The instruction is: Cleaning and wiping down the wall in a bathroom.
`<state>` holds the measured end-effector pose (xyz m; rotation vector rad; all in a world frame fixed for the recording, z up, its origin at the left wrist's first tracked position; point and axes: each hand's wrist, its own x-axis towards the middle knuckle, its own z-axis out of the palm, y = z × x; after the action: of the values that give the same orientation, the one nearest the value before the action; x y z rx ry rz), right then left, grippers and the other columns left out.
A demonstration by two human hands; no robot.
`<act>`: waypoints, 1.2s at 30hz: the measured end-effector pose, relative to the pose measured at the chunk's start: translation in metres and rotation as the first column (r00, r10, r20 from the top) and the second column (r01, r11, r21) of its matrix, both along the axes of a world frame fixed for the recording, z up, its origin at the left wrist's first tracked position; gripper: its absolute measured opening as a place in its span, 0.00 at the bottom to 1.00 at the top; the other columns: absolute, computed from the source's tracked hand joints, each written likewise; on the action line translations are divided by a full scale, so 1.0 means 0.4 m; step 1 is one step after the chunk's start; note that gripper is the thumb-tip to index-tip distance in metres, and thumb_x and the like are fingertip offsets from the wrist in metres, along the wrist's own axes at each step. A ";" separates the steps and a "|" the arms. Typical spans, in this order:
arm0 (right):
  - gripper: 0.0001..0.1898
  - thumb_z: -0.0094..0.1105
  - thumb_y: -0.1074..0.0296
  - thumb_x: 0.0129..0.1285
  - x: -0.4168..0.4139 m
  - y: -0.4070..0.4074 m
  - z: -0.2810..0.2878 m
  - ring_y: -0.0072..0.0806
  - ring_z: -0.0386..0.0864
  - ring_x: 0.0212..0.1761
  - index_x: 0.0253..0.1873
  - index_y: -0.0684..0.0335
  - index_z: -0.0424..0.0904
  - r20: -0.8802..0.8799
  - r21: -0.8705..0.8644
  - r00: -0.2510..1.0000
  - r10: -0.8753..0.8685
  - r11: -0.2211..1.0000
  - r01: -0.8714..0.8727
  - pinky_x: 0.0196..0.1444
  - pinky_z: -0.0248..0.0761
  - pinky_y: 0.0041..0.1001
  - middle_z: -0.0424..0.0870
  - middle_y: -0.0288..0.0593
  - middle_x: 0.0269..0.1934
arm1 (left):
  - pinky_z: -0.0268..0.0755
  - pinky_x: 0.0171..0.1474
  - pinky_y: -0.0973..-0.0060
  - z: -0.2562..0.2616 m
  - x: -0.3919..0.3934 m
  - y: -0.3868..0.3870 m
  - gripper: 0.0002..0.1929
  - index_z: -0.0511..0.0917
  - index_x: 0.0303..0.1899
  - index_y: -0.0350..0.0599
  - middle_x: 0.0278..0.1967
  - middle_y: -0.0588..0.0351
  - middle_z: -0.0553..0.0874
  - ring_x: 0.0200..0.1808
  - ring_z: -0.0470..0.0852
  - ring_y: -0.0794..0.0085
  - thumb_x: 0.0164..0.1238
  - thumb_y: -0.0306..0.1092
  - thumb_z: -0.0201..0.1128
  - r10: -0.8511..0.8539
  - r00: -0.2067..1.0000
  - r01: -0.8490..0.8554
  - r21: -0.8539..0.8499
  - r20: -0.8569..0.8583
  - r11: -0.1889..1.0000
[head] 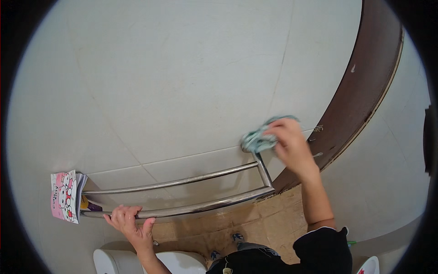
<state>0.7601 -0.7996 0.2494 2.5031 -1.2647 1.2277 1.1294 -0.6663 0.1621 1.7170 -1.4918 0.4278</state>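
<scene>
My right hand (291, 144), slightly blurred, grips a crumpled green-and-white cloth (259, 139). The cloth presses on the wall mount at the right end of a double-bar metal towel rack (205, 207). Toward the rack's left end, my left hand (126, 221) rests with spread fingers over the outer bar. Beyond it, a pink-and-white booklet with cartoon cats (64, 197) lies across the bars' left end. A purple and yellow item (89, 204) shows partly behind the booklet.
Pale wall tiles (184, 85) rise behind the rack, beside a dark brown door frame (362, 82). Below are a white toilet (179, 262) and brown floor tiles (277, 212). A white basin (371, 265) shows at lower right.
</scene>
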 end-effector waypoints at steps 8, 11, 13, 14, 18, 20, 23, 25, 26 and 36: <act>0.23 0.58 0.68 0.56 0.117 0.064 0.016 0.44 0.73 0.44 0.58 0.61 0.67 -0.372 0.312 0.879 0.298 0.932 -0.185 0.56 0.59 0.37 0.75 0.50 0.42 | 0.33 0.66 0.47 -0.001 0.015 -0.012 0.28 0.76 0.33 0.49 0.34 0.59 0.73 0.49 0.70 0.61 0.48 0.68 0.58 -0.020 1.000 0.020 0.001 -0.005 1.000; 0.19 0.58 0.66 0.57 0.225 0.037 0.014 0.44 0.74 0.44 0.52 0.64 0.68 -0.539 0.434 0.780 0.319 0.898 -0.068 0.51 0.62 0.38 0.77 0.49 0.39 | 0.35 0.66 0.46 -0.002 0.032 -0.010 0.28 0.77 0.33 0.50 0.33 0.60 0.75 0.48 0.71 0.62 0.46 0.68 0.58 -0.031 0.999 0.031 -0.002 0.033 1.000; 0.15 0.56 0.63 0.59 0.322 0.017 -0.001 0.48 0.75 0.42 0.46 0.65 0.68 -0.515 0.446 0.748 0.418 0.876 -0.183 0.45 0.65 0.41 0.78 0.50 0.36 | 0.34 0.65 0.45 -0.004 0.032 -0.015 0.24 0.77 0.32 0.52 0.33 0.62 0.76 0.47 0.72 0.64 0.43 0.62 0.65 -0.042 0.999 0.043 -0.062 0.020 0.997; 0.15 0.55 0.62 0.60 0.378 0.015 -0.003 0.50 0.75 0.41 0.45 0.65 0.67 -0.511 0.515 0.728 0.458 0.841 -0.167 0.43 0.66 0.42 0.77 0.52 0.36 | 0.33 0.66 0.47 -0.008 0.035 -0.018 0.24 0.77 0.33 0.52 0.33 0.62 0.76 0.47 0.72 0.65 0.43 0.62 0.65 -0.045 0.999 0.045 -0.090 0.001 0.995; 0.16 0.52 0.57 0.63 0.605 0.007 -0.002 0.54 0.76 0.36 0.42 0.66 0.65 -0.485 0.623 0.643 0.592 0.750 -0.221 0.38 0.68 0.45 0.77 0.59 0.34 | 0.30 0.68 0.51 -0.021 0.019 -0.024 0.24 0.76 0.35 0.53 0.36 0.63 0.76 0.48 0.72 0.69 0.43 0.61 0.66 -0.029 0.998 0.019 -0.187 -0.050 0.982; 0.18 0.51 0.55 0.64 0.743 0.016 -0.015 0.55 0.77 0.35 0.42 0.66 0.66 -0.444 0.631 0.641 0.626 0.727 -0.272 0.37 0.68 0.46 0.78 0.61 0.33 | 0.32 0.67 0.53 -0.035 0.018 -0.019 0.25 0.76 0.34 0.54 0.39 0.61 0.73 0.50 0.70 0.65 0.42 0.64 0.65 -0.071 0.997 0.062 -0.244 -0.024 0.968; 0.19 0.48 0.53 0.66 0.940 0.020 -0.039 0.55 0.76 0.34 0.43 0.68 0.66 -0.396 0.632 0.596 0.699 0.678 -0.376 0.36 0.67 0.44 0.77 0.61 0.31 | 0.33 0.66 0.52 -0.040 0.013 -0.003 0.25 0.76 0.34 0.55 0.41 0.60 0.70 0.53 0.66 0.62 0.43 0.64 0.65 -0.049 0.993 0.021 -0.244 -0.108 0.970; 0.20 0.47 0.52 0.66 1.012 0.005 -0.046 0.55 0.76 0.34 0.43 0.68 0.66 -0.377 0.613 0.579 0.722 0.664 -0.428 0.37 0.67 0.43 0.77 0.61 0.32 | 0.34 0.65 0.51 -0.038 -0.001 -0.011 0.24 0.76 0.34 0.56 0.41 0.59 0.69 0.54 0.64 0.61 0.43 0.64 0.64 -0.057 0.993 0.030 -0.259 -0.100 0.965; 0.20 0.47 0.52 0.66 1.024 -0.010 -0.048 0.55 0.76 0.35 0.44 0.69 0.66 -0.350 0.604 0.559 0.751 0.638 -0.478 0.38 0.67 0.43 0.78 0.61 0.33 | 0.34 0.65 0.51 -0.036 -0.007 -0.019 0.24 0.76 0.34 0.57 0.41 0.58 0.68 0.55 0.63 0.59 0.44 0.65 0.64 -0.064 0.993 0.037 -0.259 -0.094 0.965; 0.25 0.54 0.52 0.64 0.601 -0.078 0.031 0.36 0.77 0.45 0.56 0.66 0.68 -0.190 0.906 0.504 0.843 0.348 -0.240 0.46 0.69 0.33 0.78 0.51 0.44 | 0.36 0.64 0.49 -0.046 0.005 -0.025 0.27 0.73 0.37 0.57 0.42 0.59 0.68 0.54 0.63 0.59 0.42 0.66 0.64 -0.057 0.994 0.034 -0.226 -0.098 0.974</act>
<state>1.0006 -0.8309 0.2616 3.7099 -0.7100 -0.5993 1.1315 -0.6765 0.1435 1.5022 -1.3508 0.4570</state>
